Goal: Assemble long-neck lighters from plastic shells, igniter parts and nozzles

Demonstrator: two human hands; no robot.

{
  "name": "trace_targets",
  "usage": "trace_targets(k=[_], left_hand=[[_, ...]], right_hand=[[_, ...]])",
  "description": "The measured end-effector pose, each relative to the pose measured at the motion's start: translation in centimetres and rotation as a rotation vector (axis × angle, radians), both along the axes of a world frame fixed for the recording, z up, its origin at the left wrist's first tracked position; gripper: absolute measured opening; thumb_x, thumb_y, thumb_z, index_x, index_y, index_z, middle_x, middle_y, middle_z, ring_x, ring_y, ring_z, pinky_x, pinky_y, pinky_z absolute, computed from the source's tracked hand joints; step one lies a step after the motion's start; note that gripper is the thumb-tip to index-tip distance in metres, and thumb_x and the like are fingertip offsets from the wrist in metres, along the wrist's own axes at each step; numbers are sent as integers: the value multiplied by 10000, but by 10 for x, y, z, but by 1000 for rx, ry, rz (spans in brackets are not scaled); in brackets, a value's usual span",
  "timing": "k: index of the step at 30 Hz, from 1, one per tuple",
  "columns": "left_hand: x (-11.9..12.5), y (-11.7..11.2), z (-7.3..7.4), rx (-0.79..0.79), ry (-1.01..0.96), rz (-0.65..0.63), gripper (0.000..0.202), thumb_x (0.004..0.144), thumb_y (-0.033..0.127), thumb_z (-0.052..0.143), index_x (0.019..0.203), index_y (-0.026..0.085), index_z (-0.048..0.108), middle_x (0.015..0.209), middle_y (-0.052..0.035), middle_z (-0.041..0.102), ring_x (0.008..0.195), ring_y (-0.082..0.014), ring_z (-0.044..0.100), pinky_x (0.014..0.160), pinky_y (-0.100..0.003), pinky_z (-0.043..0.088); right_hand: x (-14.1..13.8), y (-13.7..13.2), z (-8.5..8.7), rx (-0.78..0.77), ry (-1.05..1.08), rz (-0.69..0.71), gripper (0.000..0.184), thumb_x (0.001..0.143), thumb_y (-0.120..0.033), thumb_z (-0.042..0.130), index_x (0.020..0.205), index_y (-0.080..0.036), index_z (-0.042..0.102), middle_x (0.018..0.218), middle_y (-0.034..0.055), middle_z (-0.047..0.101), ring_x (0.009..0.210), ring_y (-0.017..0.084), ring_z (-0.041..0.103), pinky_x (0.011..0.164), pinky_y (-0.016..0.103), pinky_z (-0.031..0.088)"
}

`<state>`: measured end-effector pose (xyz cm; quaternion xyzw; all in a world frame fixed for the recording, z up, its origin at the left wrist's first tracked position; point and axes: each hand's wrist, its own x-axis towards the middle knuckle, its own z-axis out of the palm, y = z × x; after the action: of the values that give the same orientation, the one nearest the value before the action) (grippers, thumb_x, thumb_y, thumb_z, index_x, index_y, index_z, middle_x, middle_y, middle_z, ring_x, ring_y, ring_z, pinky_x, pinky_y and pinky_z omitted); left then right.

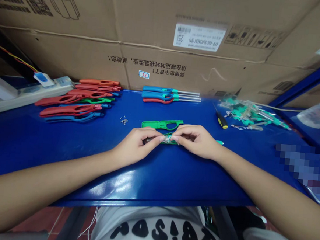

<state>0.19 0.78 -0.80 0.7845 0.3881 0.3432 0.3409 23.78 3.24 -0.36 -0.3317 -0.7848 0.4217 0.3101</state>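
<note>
My left hand (137,144) and my right hand (195,140) meet over a green lighter shell half (171,142) on the blue table. Between their pinched fingertips is a small clear-and-teal lighter insert (167,137), set in or just above that half; my fingers cover most of it. A teal end (219,142) sticks out past my right hand. Just behind the hands lies another green shell half (162,124), its inner side up and a finger loop at its right end. Several small screws (123,120) are scattered left of it.
Red, orange, green and blue lighter shells (72,110) are piled at left beside a power strip (26,96). Several lighters with metal tubes (162,95) lie at the back. A screwdriver (221,119) and a heap of teal inserts (249,113) are at right. A cardboard box (150,30) stands behind.
</note>
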Motion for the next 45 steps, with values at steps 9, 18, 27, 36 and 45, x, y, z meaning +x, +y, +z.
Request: trace_targets(k=[9,18,27,36,45], left_hand=[[0,0,-1,-2,5,-9,236,976,295,593,936,154,779,782,-21,711,693,-120,619,643,-217,450],[0,2,-3,-17,-8,-17,262,984,319,576,901,162,768,725,-4,673,665,-119,590,630,-219,438],[2,2,-1,-38,-48,-21,277,979,330,576,838,159,742,691,2,664,646,-118,593,621,-216,444],[4,-1,1,7,-38,-35,390,991,327,559,651,153,639,648,7,625,624,-107,579,625,-216,428],[4,0,1,-4,-3,-32,394,994,349,554,663,161,655,657,-1,646,641,-124,600,642,-234,444]], right_hand=[[-2,-2,-1,55,11,6,182,921,-295,658,863,-157,761,796,44,675,638,109,532,541,235,381],[-5,-4,-2,3,20,-49,223,891,-355,688,836,-148,752,741,18,625,558,81,472,488,228,341],[-2,2,2,-302,117,-68,342,763,-477,805,816,-154,704,728,-1,660,409,49,470,382,216,354],[-3,-2,2,-264,122,-68,315,777,-451,803,807,-150,718,736,-4,654,416,41,482,382,198,364],[-5,-2,2,-263,108,-64,316,766,-456,814,807,-157,721,730,-7,642,416,48,483,391,210,372]])
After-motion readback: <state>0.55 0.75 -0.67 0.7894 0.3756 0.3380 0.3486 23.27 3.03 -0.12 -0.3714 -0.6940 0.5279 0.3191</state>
